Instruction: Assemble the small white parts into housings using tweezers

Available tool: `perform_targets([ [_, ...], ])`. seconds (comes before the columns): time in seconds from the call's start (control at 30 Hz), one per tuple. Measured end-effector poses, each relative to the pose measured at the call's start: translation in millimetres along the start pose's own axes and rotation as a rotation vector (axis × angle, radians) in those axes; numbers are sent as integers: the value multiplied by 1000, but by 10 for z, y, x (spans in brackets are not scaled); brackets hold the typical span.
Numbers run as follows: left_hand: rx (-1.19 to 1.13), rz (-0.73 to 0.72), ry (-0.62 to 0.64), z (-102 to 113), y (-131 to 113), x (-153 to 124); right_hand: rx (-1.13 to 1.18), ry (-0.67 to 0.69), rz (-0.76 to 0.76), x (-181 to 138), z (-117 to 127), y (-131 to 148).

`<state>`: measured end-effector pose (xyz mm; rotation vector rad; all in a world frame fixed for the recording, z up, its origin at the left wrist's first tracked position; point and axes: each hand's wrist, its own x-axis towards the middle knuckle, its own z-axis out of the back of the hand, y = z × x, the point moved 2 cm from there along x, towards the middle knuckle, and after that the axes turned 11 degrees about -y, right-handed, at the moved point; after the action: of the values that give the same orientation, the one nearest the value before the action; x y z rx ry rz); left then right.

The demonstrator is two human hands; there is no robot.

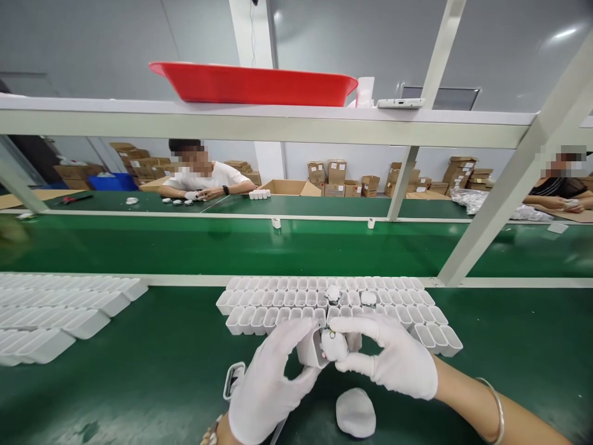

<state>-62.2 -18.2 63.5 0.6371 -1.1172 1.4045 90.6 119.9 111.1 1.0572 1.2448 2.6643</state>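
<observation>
My left hand (273,383), in a white glove, grips a white plastic housing (309,350) between thumb and fingers. In a pinch of my gloved right hand (389,355) is a small white rounded part (334,346) with a thin ring-like detail on top, held at the housing's opening. Just below them on the green table lies a white rounded piece (355,413). Left of my left hand stands an open white housing (234,378) with dark parts inside. Beyond my hands are rows of open white housings (259,318); two of them carry white rounded parts (369,298).
More white housings (88,321) stand in rows at the left. Behind runs a green conveyor belt (208,247) with two small white pieces. A beam holds a red tray (259,85) overhead; a slanted post (491,216) rises at right. Two people sit across the belt.
</observation>
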Motion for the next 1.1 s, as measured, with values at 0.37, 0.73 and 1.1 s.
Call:
perform_targets([
  [0.37,14,-7,24,31,-5,34,-44,-6,153,25,4,72],
  [0.73,34,-67,55,-4,15,4,-206,119,45,6,4,98],
  [1.1,19,-13,75,-25,15,-31,-381,130,47,-26,-39,111],
])
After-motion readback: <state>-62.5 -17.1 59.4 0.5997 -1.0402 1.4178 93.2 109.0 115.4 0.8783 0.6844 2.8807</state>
